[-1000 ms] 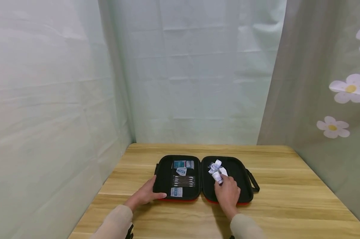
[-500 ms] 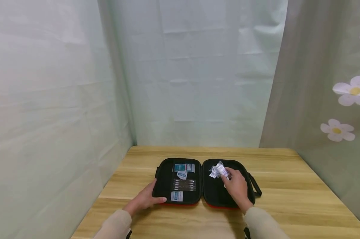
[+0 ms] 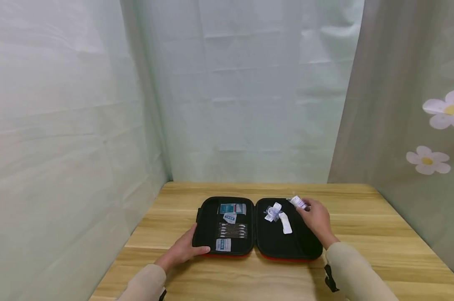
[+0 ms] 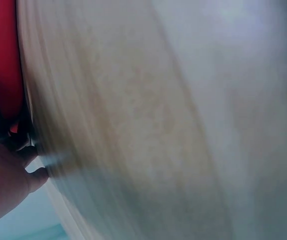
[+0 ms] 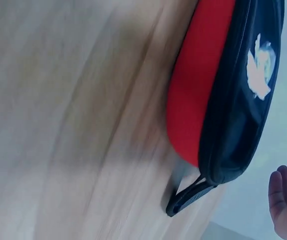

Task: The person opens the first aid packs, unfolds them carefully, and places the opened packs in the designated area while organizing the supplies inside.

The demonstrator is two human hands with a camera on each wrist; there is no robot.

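A black-lined, red-shelled zip case (image 3: 273, 244) lies unfolded on the table, its two halves side by side. My left hand (image 3: 184, 247) holds the front left corner, thumb along the front edge and fingers at the side. Above the far right corner, my right hand (image 3: 319, 220) pinches a small white roll in a clear wrapper (image 3: 298, 202), probably a bandage. It shows pale in the right wrist view. In the right half lie a crumpled clear-wrapped item (image 3: 273, 212) and a white strip packet (image 3: 285, 223). The left wrist view catches only the case's red side (image 4: 7, 60).
In the left half sit a teal-and-white packet (image 3: 233, 208), a small blue-and-white packet (image 3: 229, 218), a pack of cotton swabs (image 3: 232, 230) and another blue-and-white packet (image 3: 223, 244). A wrist strap (image 3: 322, 232) sticks out right. Pale curtains (image 3: 249, 104) surround the wooden table (image 3: 362, 234).
My right hand has lifted the wrapped roll from the right half and carried it right and away, uncovering the white strip packet. My left hand has stayed at its corner.
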